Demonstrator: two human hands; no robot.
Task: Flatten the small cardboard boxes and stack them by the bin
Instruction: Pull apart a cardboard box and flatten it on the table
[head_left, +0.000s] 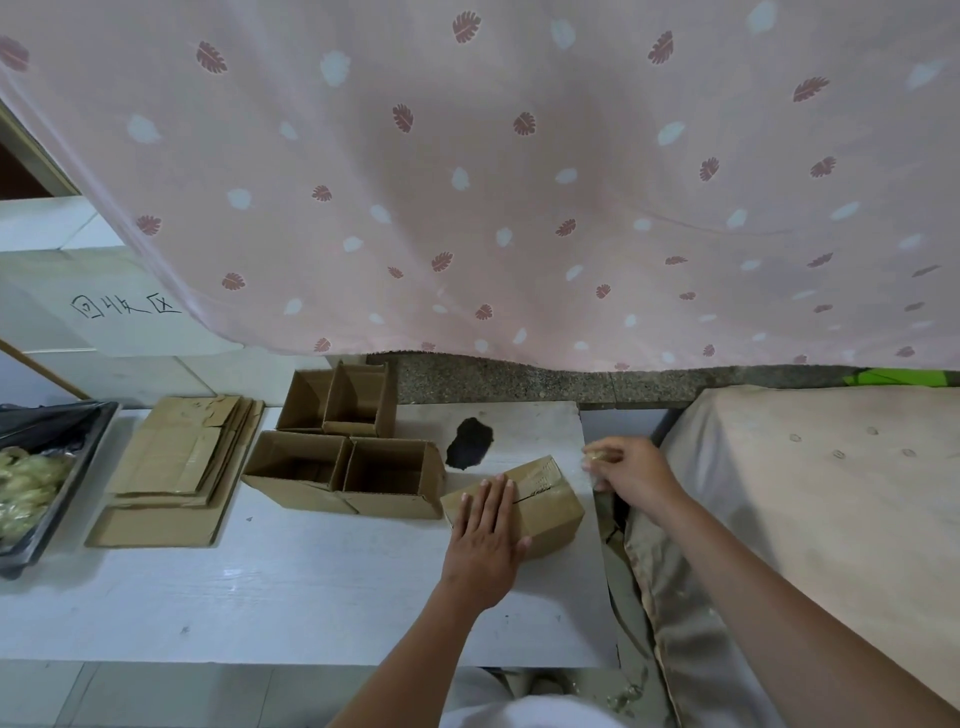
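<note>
Closed cardboard box (524, 499) sits on the white table (260, 587), near its right edge, top flaps taped with a slit along the seam. Left hand (485, 540) lies flat on the box top, fingers straight and together, thumb down the near side. Right hand (631, 470) hovers just past the box's right end, off the table edge, fingers curled and pinching something small and pale (looks like a strip of tape, too blurred to be sure).

Left of the closed box, touching it or nearly so, two open boxes (345, 475) stand side by side, openings facing up toward me. Behind them another pair of open boxes (340, 397) stands against the back edge of the table. Further left, a stack of flattened boxes (179, 467) lies on the table, several sheets loosely piled, the bottom one sticking out toward the near side. Just beside the stack at the far left is a dark bin (57, 467) with a black liner and pale yellowish stuff inside.

A dark patch (470, 442) marks the table behind the closed box. Pink leaf-print curtain (519, 182) hangs across the back. Right of the table, a surface covered in beige cloth (805, 493). A white panel (124, 306) at left carries handwritten characters.
</note>
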